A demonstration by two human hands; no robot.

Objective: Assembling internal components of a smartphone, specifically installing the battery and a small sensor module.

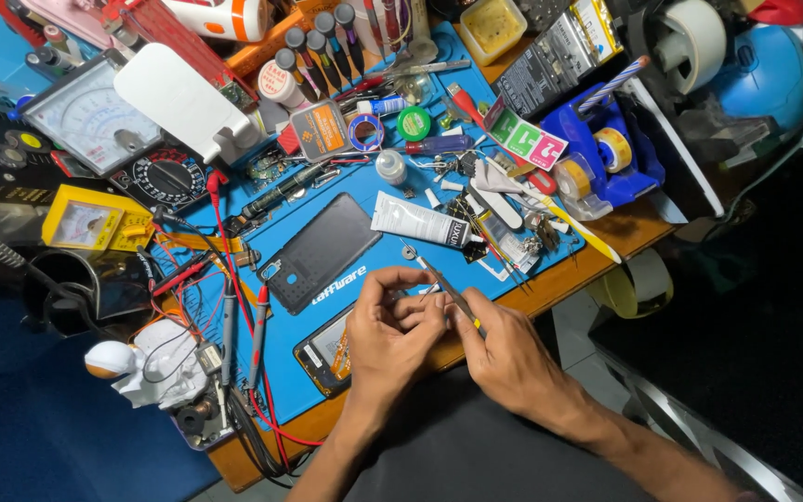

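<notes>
Head view: right hand [504,349] pinches tweezers [448,290] beside curled left hand [392,330].

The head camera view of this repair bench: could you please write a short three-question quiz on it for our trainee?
1. True or false: the right hand holds tweezers.
2. Which item lies between the dark phone back cover and the tweezers' tip?
A. a white tube
B. a red mug
C. a green sponge
3. Fill in: the opened phone lies partly under the ___ hand.

Key: 1 true; 2 A; 3 left. The phone and back cover rest on the blue work mat.
</notes>
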